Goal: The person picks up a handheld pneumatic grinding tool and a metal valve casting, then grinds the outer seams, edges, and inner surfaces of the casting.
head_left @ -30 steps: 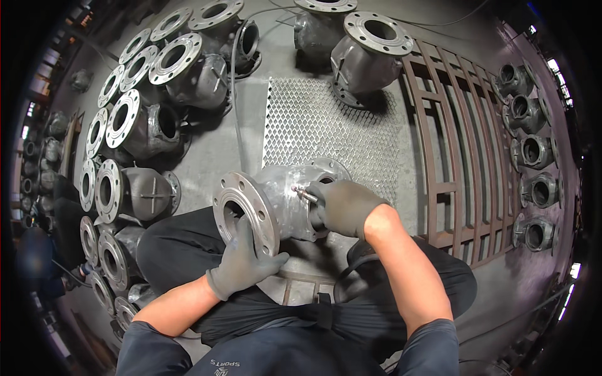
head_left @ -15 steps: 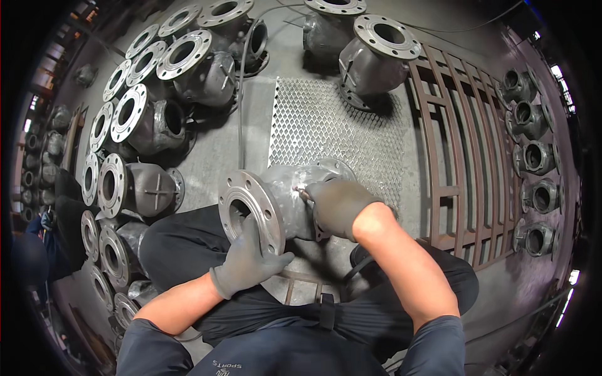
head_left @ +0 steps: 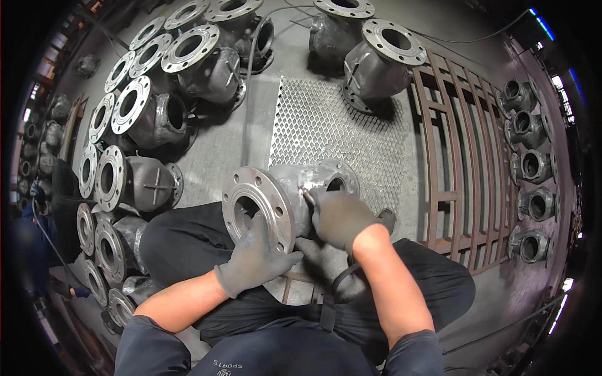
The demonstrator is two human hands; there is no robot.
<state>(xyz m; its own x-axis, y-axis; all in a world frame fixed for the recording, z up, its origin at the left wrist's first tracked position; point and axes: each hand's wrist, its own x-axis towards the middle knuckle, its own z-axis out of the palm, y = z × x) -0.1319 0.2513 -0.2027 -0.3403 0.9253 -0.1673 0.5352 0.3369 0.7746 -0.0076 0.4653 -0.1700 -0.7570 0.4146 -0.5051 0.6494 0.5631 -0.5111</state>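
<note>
1. Lower now than half a second ago, the gloved right hand (head_left: 343,218) leaves the side opening (head_left: 337,183) of a flanged casting (head_left: 286,177) showing.
2. It's closed around a slim tool (head_left: 309,196), tip at the casting's body.
3. Its gloved partner, the left hand (head_left: 251,258), clasps the near flange (head_left: 269,197) low down.
4. Sideways before the person's lap, the casting looks dull grey, palely scuffed, its flange ringed with bolt holes.

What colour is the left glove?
The left glove is grey; the head view shows it.
</note>
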